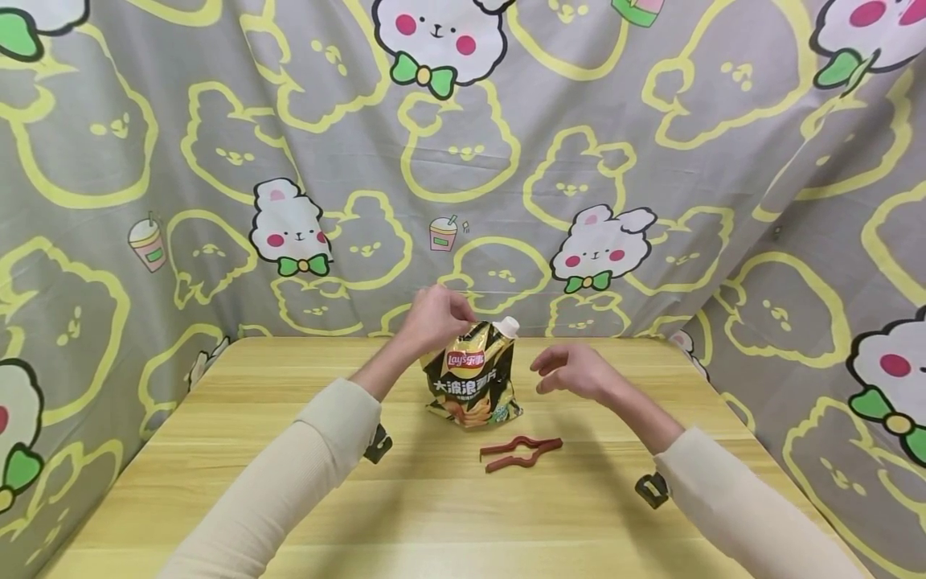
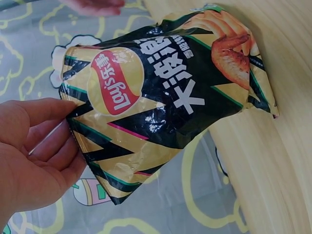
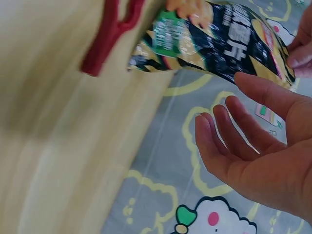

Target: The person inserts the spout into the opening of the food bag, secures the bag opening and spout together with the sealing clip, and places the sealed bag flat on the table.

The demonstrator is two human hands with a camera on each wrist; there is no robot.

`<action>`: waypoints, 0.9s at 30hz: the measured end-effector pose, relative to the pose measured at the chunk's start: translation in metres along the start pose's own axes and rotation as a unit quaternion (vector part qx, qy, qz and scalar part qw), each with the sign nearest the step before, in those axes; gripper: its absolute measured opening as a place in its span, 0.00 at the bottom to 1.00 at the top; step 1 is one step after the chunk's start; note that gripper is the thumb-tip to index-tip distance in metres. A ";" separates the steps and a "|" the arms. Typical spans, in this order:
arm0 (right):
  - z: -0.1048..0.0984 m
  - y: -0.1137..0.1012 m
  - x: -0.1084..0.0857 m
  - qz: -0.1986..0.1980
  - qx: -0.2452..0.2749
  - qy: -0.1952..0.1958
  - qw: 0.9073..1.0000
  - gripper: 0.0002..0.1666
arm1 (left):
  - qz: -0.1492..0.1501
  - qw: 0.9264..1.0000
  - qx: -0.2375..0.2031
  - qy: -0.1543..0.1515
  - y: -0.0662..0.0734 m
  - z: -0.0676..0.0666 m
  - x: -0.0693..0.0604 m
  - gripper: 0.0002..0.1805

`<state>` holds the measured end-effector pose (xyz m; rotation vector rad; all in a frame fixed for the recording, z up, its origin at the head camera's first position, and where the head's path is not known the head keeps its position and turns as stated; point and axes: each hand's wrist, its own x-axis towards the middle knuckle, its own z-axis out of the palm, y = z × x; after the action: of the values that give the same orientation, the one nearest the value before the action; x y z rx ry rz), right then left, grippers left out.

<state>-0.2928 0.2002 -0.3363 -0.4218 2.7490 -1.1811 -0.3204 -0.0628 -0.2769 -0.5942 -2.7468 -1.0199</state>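
Has nearest on the tabletop [image 1: 448, 523] one red tool [image 1: 546, 445], whole in head view, cut off in right wrist view. Behind it, holds one chip bag [image 1: 470, 386] upright there, pinching its top edge with left hand's [image 1: 437, 315] fingers; holds right hand [image 1: 579, 371] beside the bag, fingers spread, loosely bent. Has printed cloth [image 1: 448, 181] farthest.

The wood-grain table [image 1: 448, 515] bears a chip bag [image 1: 470, 390] and a red two-armed tool [image 1: 551, 444]
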 end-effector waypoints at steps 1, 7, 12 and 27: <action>0.003 0.003 -0.001 0.004 0.002 -0.005 1.000 0.20 | 0.000 1.000 0.000 0.001 0.000 0.000 0.000 0.06; 0.019 0.015 -0.012 0.027 -0.002 -0.032 0.999 0.18 | -0.001 1.000 -0.001 0.004 -0.001 0.001 0.000 0.06; 0.029 0.024 -0.020 0.028 -0.033 -0.052 0.998 0.16 | 0.000 1.000 0.002 0.006 -0.001 0.001 0.000 0.06; 0.047 0.038 -0.029 0.025 -0.014 -0.088 0.996 0.13 | 0.002 1.000 0.009 0.009 -0.002 0.003 0.000 0.06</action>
<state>-0.2629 0.2013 -0.3966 -0.4363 2.6120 -1.0400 -0.3207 -0.0623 -0.2803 -0.5854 -2.7345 -0.9922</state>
